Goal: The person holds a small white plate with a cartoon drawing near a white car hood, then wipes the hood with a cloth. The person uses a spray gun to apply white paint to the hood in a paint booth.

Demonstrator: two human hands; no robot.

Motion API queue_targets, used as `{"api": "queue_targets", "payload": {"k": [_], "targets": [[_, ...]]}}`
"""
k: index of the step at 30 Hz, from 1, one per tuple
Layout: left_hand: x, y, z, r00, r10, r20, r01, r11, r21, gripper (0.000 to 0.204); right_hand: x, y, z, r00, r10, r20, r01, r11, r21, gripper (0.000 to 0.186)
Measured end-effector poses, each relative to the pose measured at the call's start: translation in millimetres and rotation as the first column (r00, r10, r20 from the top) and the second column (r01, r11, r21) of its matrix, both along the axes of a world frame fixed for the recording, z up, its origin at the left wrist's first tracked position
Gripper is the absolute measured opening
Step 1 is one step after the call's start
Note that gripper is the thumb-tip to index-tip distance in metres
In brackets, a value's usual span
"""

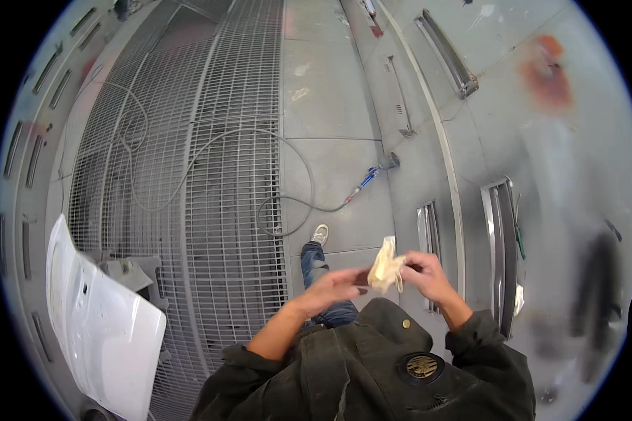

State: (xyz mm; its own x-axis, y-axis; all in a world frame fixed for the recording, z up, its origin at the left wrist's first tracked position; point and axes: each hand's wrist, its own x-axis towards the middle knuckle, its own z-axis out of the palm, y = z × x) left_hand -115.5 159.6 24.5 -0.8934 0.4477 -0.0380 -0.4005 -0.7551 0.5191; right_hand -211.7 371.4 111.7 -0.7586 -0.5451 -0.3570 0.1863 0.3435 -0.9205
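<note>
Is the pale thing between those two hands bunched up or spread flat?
Bunched up: the pale thing looks creased, gathered into a narrow bundle between the left hand and right hand.

The right hand [428,278] pinches 1 crumpled cream item [384,270]; the left hand [328,289] adjoins it.

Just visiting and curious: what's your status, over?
Right hand holding crumpled cream bundle. Left hand beside it, contact unclear. Hose looped on floor ahead.

Smooth glossy panel [109,330], metal grating [235,182]
</note>
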Motion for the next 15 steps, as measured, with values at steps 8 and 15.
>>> {"api": "queue_targets", "payload": {"k": [8, 15], "targets": [[-236, -20, -43, 0.941, 0.278, 0.191, -0.138, 0.834, -0.535, 0.024, -203, -54, -75, 0.968, -0.148, 0.202, 0.202, 0.938, -0.281, 0.040], [-333, -52, -77, 0.708, 0.139, 0.692, -0.263, 0.962, 0.075, 0.042, -280, -102, -141, 0.838, -0.346, 0.422, 0.457, 0.867, -0.198, 0.048]]}}
